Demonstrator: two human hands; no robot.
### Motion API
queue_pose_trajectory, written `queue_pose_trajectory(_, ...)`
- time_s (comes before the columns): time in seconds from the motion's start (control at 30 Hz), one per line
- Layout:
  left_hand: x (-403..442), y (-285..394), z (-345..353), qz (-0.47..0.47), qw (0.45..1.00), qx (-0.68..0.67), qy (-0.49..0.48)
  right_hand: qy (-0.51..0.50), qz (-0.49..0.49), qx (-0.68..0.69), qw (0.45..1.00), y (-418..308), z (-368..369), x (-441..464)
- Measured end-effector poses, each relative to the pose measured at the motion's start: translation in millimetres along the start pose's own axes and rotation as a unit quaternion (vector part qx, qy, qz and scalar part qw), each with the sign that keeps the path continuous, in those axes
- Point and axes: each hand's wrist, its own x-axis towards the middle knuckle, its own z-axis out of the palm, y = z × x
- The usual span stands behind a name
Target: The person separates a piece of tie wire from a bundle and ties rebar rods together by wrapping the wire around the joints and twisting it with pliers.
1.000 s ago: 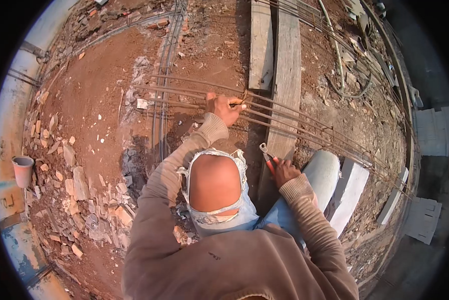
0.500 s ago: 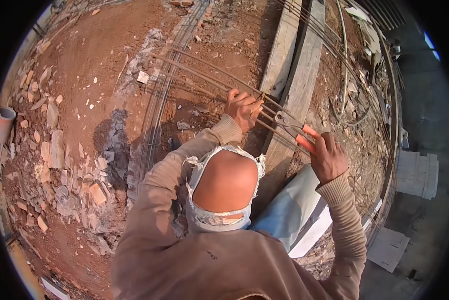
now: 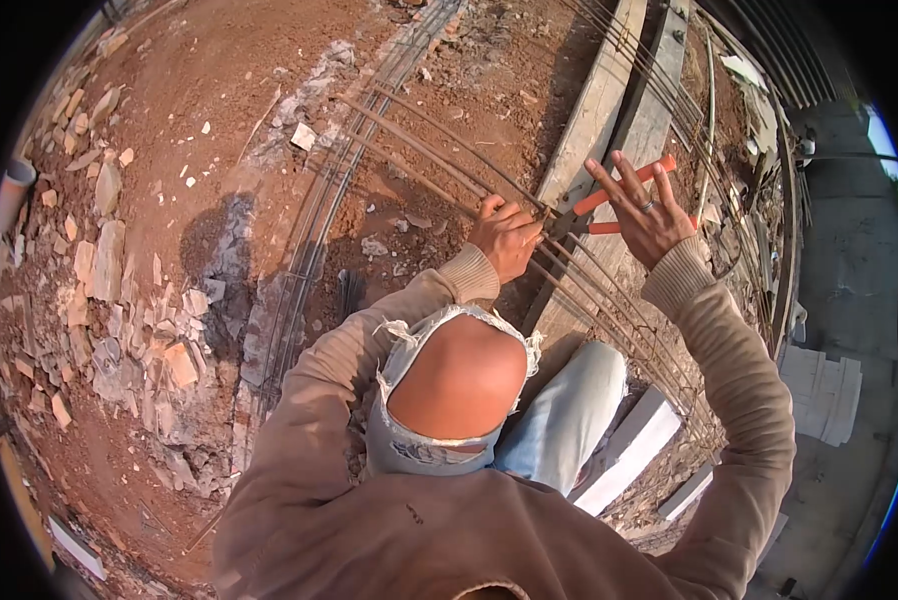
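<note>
Steel rebar rods run diagonally across the ground and over wooden planks. My left hand is closed around the rods near a crossing, its fingertips partly hidden. Just right of it, the dark head of pincers with orange handles meets the rods at that crossing; its jaws are hard to make out. My right hand, a ring on one finger, has its fingers stretched out and spread across the pincers' splayed handles. Part of the handles is hidden behind this hand.
Two long wooden planks lie beneath the rods. A bundle of thin bars crosses the red soil on the left. Broken stone rubble covers the far left, near a bucket. A white block sits beside my leg.
My right hand has opened its fingers from around the handles and moved upward. The pincers have swung up, their handles wider apart, their head nearer my left hand. The view has shifted slightly.
</note>
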Motion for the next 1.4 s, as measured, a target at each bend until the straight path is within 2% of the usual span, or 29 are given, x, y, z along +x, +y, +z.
queue_pose_trajectory(0.07,-1.4,-1.3,0.3,-0.009,1.0,-0.001,-0.013,0.004,0.006,0.053,0.999,-2.5,3.2,-4.6)
queue_pose_trajectory(0.13,-0.6,-1.6,0.5,-0.012,1.0,-0.005,-0.02,-0.005,0.069,0.105,0.992,-4.4,6.3,-7.1)
queue_pose_trajectory(0.17,-0.5,-1.4,0.3,-0.014,1.0,-0.005,-0.02,0.032,0.08,0.128,0.988,-5.3,9.4,-8.7)
queue_pose_trajectory(0.3,0.6,-2.2,0.4,-0.004,1.0,-0.001,-0.029,0.029,0.081,0.124,0.989,-12.1,13.3,-12.2)
queue_pose_trajectory(0.37,-0.3,-3.3,-0.6,-0.005,1.0,0.0,-0.026,0.084,0.086,0.091,0.989,-14.5,14.5,-10.7)
queue_pose_trajectory(0.53,1.1,-1.6,0.6,-0.008,1.0,-0.016,-0.014,0.125,0.03,0.137,0.982,-3.4,9.0,-10.4)
queue_pose_trajectory(0.6,-0.4,-3.5,0.0,-0.008,1.0,-0.013,-0.023,0.097,0.01,0.153,0.983,-2.8,7.4,-11.7)
queue_pose_trajectory(0.77,0.3,-5.5,-0.1,-0.032,0.998,-0.045,-0.037,0.158,0.01,0.133,0.978,3.9,-7.9,-6.7)
queue_pose_trajectory(0.87,-2.7,-9.0,6.3,-0.024,0.998,-0.031,-0.042,0.114,-0.019,0.165,0.979,8.2,-8.9,-8.6)
queue_pose_trajectory(0.9,-3.5,-12.1,8.8,-0.017,0.999,-0.018,-0.04,0.14,-0.033,0.169,0.975,14.7,-11.0,-5.6)
queue_pose_trajectory(1.0,1.2,-10.7,-3.5,-0.011,0.997,-0.065,-0.046,0.089,-0.065,0.206,0.972,27.0,-21.5,4.7)
queue_pose_trajectory(1.07,-1.5,-16.0,-2.8,-0.008,0.996,-0.07,-0.059,0.1,-0.078,0.203,0.971,34.5,-29.5,12.5)
queue_pose_trajectory(1.13,3.3,-14.7,-8.5,-0.004,0.994,-0.076,-0.078,-0.103,-0.102,0.272,0.951,42.5,-41.2,18.9)
queue_pose_trajectory(1.17,6.5,-12.4,-8.6,-0.005,0.994,-0.078,-0.077,-0.145,-0.086,0.313,0.935,45.9,-44.4,19.0)
queue_pose_trajectory(1.2,9.4,-9.7,-8.2,-0.011,0.996,-0.055,-0.075,-0.146,-0.088,0.313,0.934,49.3,-46.7,17.6)
queue_pose_trajectory(1.27,10.9,-6.5,-10.2,-0.017,0.996,-0.036,-0.078,-0.318,-0.049,0.445,0.836,53.4,-45.8,7.9)
queue_pose_trajectory(1.3,11.7,-8.2,-7.7,-0.001,0.998,-0.042,-0.051,-0.262,-0.071,0.519,0.81,47.2,-45.8,5.8)
queue_pose_trajectory(1.33,14.9,-10.7,-4.0,0.017,0.998,-0.049,-0.022,-0.268,-0.068,0.519,0.809,49.8,-43.8,3.9)
queue_pose_trajectory(1.37,12.9,-19.4,1.2,0.034,0.997,-0.058,-0.035,-0.404,-0.023,0.625,0.668,55.6,-40.8,3.6)
queue_pose_trajectory(1.4,11.9,-19.6,-2.8,0.034,0.997,-0.064,-0.04,-0.518,0.023,0.702,0.488,59.3,-50.3,7.3)
